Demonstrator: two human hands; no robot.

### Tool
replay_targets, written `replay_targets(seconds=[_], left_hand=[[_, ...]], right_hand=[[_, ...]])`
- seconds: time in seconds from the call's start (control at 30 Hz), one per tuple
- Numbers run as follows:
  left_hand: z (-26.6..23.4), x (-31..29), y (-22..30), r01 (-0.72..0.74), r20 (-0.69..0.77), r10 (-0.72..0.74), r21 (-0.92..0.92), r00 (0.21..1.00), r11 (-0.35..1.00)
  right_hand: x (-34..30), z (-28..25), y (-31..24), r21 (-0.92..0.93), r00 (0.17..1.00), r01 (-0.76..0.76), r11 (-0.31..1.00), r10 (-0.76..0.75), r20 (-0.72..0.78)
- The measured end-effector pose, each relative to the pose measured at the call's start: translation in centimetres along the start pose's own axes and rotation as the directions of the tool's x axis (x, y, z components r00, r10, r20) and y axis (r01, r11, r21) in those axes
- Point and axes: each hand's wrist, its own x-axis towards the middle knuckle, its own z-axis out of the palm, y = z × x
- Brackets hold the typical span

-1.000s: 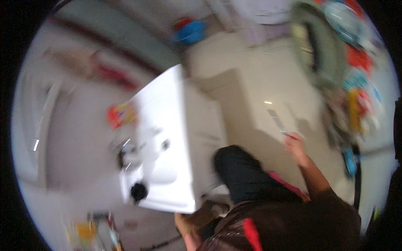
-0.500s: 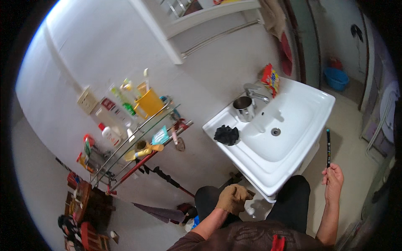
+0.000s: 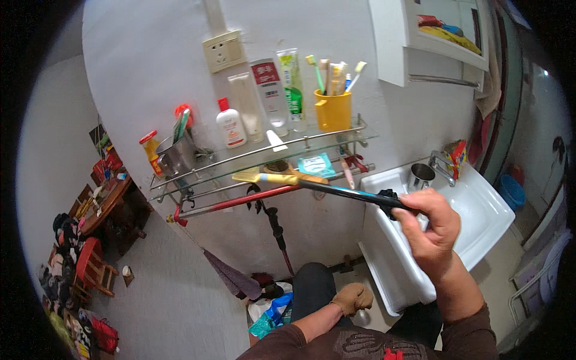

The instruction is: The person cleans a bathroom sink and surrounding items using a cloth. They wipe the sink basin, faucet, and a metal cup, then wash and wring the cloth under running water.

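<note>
My right hand (image 3: 429, 225) is closed round one end of a slim black stick (image 3: 351, 192), pen-like in shape. The stick points left across the front of a glass wall shelf (image 3: 240, 165). Its far tip overlaps in view a yellow-handled brush (image 3: 264, 177) on the shelf's lower tier; whether they touch I cannot tell. My left hand (image 3: 353, 299), in a brown glove, hangs low by my knee with its fingers curled in. What it holds, if anything, is hidden. Behind my right hand, a crumpled black cloth (image 3: 389, 197) on the washbasin (image 3: 489, 210) is mostly covered.
A yellow cup (image 3: 333, 113) with toothbrushes, several tubes, a white bottle (image 3: 231, 126) and a metal mug (image 3: 176, 155) stand on the shelf. Another metal cup (image 3: 421, 176) is by the tap (image 3: 444, 167). Below hang a walking pole (image 3: 274, 231) and a purple towel (image 3: 231, 273).
The view has swung left toward the shelf. My right hand has risen from beyond the basin's right side to before the shelf, still holding the stick, now tipped leftward. My left hand stays low.
</note>
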Motion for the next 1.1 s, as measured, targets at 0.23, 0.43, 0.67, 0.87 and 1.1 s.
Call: replay_targets(seconds=[0.23, 0.43, 0.67, 0.87, 1.1], left_hand=[[-1.9, -1.7, 3.1, -0.271, -0.228, 0.304, 0.168, 0.925, 0.948], [-5.9, -2.0, 7.1, -0.101, 0.03, 0.099, 0.055, 0.995, 0.993], [-8.7, -2.1, 12.1, 0.159, 0.164, -0.199, 0.226, 0.966, 0.961], [-7.3, -1.4, 10.3, 0.164, 0.197, -0.184, 0.11, 0.963, 0.98], [-2.8, -0.7, 4.7, -0.204, -0.243, 0.204, 0.023, 0.948, 0.979]], right_hand=[[8.1, 14.7, -0.2, -0.079, 0.891, 0.453, 0.888, -0.447, 0.085], [10.8, 24.4, -0.9, -0.169, 0.849, 0.529, 0.832, -0.517, 0.114], [11.1, 30.3, -1.7, -0.261, 0.844, 0.536, 0.803, -0.508, 0.171], [9.9, 30.4, -1.7, -0.192, 0.874, 0.47, 0.861, -0.424, 0.238], [3.3, 23.6, -1.6, -0.048, 0.921, 0.282, 0.958, -0.257, 0.292]])
